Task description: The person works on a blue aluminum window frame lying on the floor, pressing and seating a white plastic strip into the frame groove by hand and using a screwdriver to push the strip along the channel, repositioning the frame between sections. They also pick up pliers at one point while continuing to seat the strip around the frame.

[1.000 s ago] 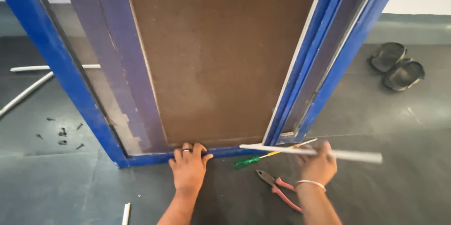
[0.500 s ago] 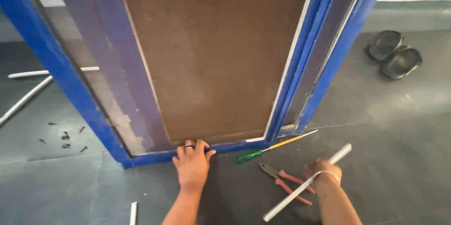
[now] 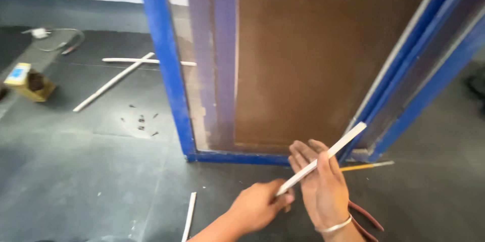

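Both hands hold one thin white strip (image 3: pixel 323 158) above the dark floor (image 3: pixel 91 171), just before the blue frame (image 3: pixel 166 70). The left hand (image 3: pixel 260 206) pinches its lower end; the right hand (image 3: pixel 323 189) has its grip half spread under it. A small yellow box (image 3: pixel 28 83) stands far left; its contents are unclear.

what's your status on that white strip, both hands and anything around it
Left hand pinching near end of thin white flat strip. Right hand open, fingers steadying strip's middle. Far end at blue door frame. Red-handled pliers under right wrist.

Half-hidden tools by the door frame
Red-handled pliers (image 3: pixel 365 216) sit mostly behind the right hand (image 3: pixel 323 189); dark sandal (image 3: pixel 477 83) cut off at right edge
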`<state>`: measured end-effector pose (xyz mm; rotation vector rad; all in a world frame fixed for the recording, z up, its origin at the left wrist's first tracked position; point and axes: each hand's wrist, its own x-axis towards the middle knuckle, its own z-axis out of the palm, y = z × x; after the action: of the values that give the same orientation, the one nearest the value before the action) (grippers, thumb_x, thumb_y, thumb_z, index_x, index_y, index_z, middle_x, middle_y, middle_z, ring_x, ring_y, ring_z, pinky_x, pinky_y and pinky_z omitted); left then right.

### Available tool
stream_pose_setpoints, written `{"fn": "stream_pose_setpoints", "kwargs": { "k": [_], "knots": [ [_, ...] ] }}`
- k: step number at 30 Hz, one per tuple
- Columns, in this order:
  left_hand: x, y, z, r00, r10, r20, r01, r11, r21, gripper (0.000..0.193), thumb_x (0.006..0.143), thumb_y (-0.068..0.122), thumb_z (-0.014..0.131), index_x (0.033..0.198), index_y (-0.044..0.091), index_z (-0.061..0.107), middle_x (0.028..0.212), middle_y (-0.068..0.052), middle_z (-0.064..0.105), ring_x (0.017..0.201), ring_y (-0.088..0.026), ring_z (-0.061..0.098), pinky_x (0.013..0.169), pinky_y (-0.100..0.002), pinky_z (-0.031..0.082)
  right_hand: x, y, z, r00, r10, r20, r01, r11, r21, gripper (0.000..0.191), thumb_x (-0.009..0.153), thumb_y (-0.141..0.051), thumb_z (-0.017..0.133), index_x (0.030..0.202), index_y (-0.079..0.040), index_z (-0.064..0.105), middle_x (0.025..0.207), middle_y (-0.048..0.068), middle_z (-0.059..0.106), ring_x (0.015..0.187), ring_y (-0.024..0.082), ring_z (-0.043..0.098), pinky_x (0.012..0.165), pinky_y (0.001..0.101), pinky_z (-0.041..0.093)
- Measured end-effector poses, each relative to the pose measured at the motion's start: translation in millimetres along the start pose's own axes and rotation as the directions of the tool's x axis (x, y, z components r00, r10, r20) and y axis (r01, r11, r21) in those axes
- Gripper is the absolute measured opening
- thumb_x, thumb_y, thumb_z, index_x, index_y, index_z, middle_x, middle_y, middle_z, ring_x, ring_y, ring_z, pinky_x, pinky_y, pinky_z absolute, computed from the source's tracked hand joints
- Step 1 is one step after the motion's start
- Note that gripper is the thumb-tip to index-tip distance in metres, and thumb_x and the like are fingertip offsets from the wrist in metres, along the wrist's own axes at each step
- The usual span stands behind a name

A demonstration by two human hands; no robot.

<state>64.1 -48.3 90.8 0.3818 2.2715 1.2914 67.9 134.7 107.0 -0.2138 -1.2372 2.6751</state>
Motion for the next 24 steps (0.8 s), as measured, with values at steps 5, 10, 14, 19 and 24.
{"fn": "stream_pose_setpoints", "kwargs": {
  "k": [5,10,14,19,24],
  "knots": [
    [-37,-62,-114,0.389,0.394,-0.833,-0.238,0.916,0.322,0.017,0.106,0.019,0.049,0.102,0.011,0.064,0.099,-0.012,0.067,0.091,-0.029,0.066,0.082,-0.041,0.052,11,-23,-31,0.963,-0.207,-0.171,0.106,0.879,-0.466,0.052,0.103,-0.034,0.046,0.145,-0.003,0.045,0.137,0.018,0.060,0.123,0.032,0.062,0.102,0.0454,0.051],
    [-10,-79,-278,0.366,0.043,-0.930,0.233,0.963,0.136,0.045,0.093,0.028,0.068,0.129,0.007,0.051,0.106,-0.020,0.066,0.096,-0.035,0.064,0.085,-0.046,0.050,52,-33,-126,0.781,-0.472,-0.409,-0.103,0.549,-0.830,0.051,0.097,-0.031,0.071,0.138,-0.006,0.057,0.131,0.011,0.064,0.116,0.026,0.063,0.093,0.0381,0.050],
    [21,-80,-264,0.731,-0.228,-0.644,0.476,0.846,0.239,0.095,0.076,0.032,0.086,0.155,0.010,0.038,0.122,-0.028,0.066,0.111,-0.043,0.066,0.096,-0.050,0.052,72,-5,-167,0.882,-0.416,-0.223,-0.128,0.246,-0.961,0.052,0.086,-0.019,0.076,0.135,-0.007,0.064,0.130,0.014,0.070,0.121,0.027,0.063,0.099,0.0389,0.047],
    [37,-113,-176,0.723,-0.473,-0.503,0.485,0.867,-0.117,0.066,0.086,0.037,0.079,0.139,0.012,0.049,0.122,-0.021,0.071,0.106,-0.041,0.072,0.089,-0.052,0.057,73,17,-176,0.907,-0.293,-0.301,-0.204,0.320,-0.925,0.052,0.091,-0.010,0.063,0.143,-0.009,0.062,0.124,0.014,0.077,0.114,0.023,0.071,0.096,0.0347,0.053],
    [26,-135,-205,0.566,-0.274,-0.777,0.356,0.932,-0.069,0.062,0.098,0.038,0.074,0.147,0.010,0.050,0.121,-0.022,0.072,0.109,-0.037,0.068,0.096,-0.046,0.051,71,38,-163,0.992,-0.124,-0.018,0.077,0.713,-0.697,0.062,0.083,0.004,0.060,0.145,-0.002,0.052,0.126,0.014,0.069,0.108,0.022,0.070,0.091,0.0310,0.057]
  ]
}}
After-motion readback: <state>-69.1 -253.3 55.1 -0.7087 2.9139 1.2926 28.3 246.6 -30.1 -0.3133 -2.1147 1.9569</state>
